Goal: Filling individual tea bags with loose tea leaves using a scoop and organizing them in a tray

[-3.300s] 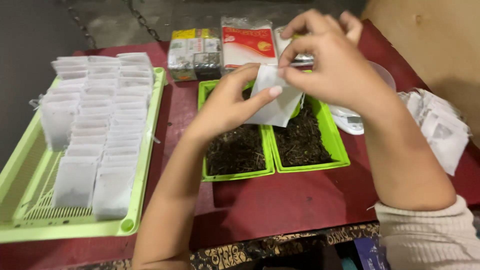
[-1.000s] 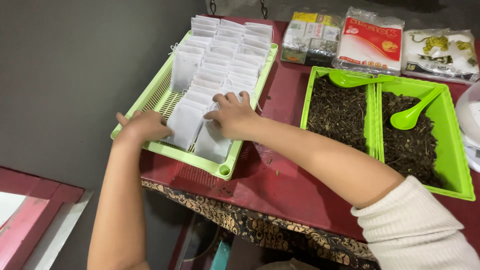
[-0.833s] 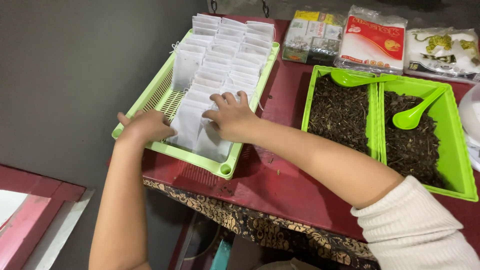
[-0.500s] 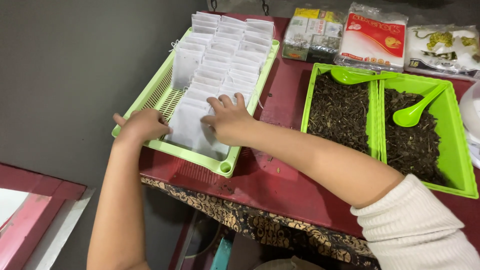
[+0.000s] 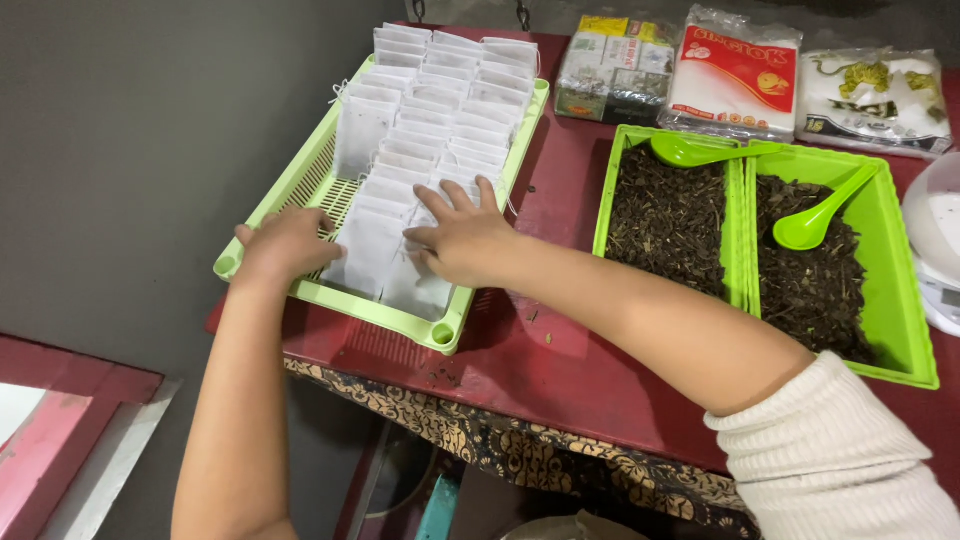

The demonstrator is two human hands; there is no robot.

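A light green slatted tray (image 5: 300, 185) at the table's left edge holds several rows of white filled tea bags (image 5: 440, 95). My left hand (image 5: 285, 243) rests on the tray's near left rim, fingers curled beside the nearest bags. My right hand (image 5: 462, 235) lies flat, fingers spread, on the nearest bags (image 5: 375, 250) in the front rows. Neither hand lifts a bag.
Two green bins of dark loose tea (image 5: 668, 215) (image 5: 815, 290) stand to the right, each with a green spoon (image 5: 690, 150) (image 5: 815, 218). Packets (image 5: 735, 70) line the back edge. A white scale (image 5: 935, 240) shows at far right. The red table (image 5: 560, 360) ends just before me.
About three seconds back both hands held a white bag over the tea bins. Since then they have gone to the tray; over the last second they only shift slightly on the front bags.
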